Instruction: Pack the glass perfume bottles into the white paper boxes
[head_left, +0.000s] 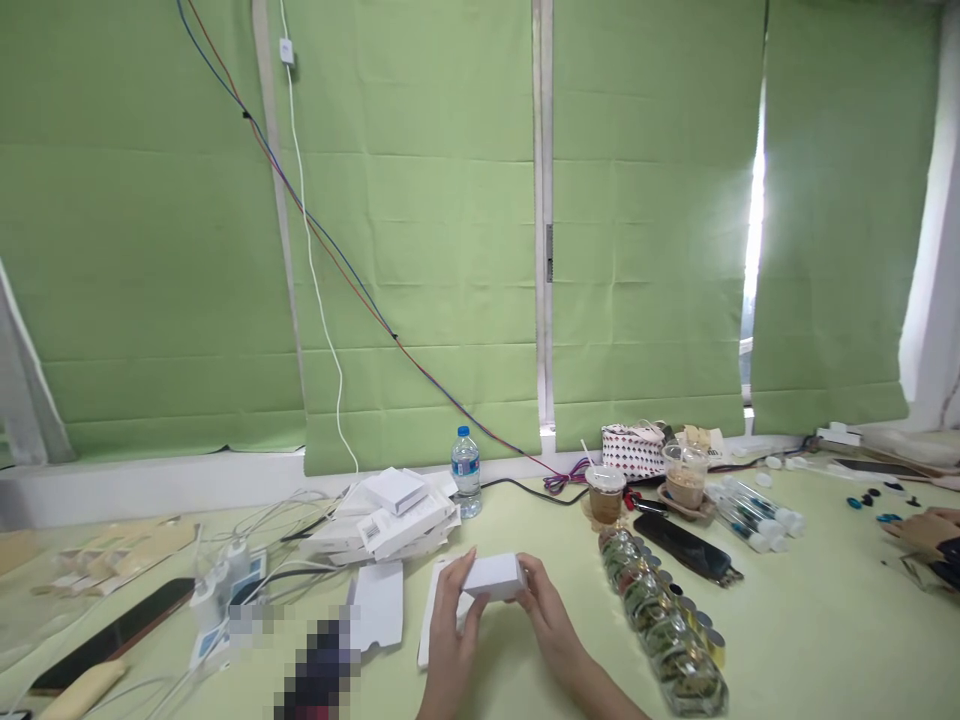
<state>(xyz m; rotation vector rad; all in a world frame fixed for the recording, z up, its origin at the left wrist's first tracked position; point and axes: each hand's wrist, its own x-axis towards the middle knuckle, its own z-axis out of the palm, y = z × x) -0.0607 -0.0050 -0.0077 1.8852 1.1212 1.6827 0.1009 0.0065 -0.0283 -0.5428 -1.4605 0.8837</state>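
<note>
A small white box (493,575) is held up just above the table, between my two hands. My left hand (451,618) grips its left end, thumb at the front and fingers over the top left corner. At the right end, my right hand (549,618) is closed on the same box, with some fingers hidden behind it. Under and beside my left hand lies a flat white piece of card or box (433,610). Another flat white carton (379,603) rests to the left of it.
White flat boxes (405,510) are piled behind, by a water bottle (466,475). To the right runs a row of clear-wrapped packs (660,630), near a dark phone-like case (684,548) and drink cups (604,492). A power strip (229,590) with cables and a phone (112,635) lie left.
</note>
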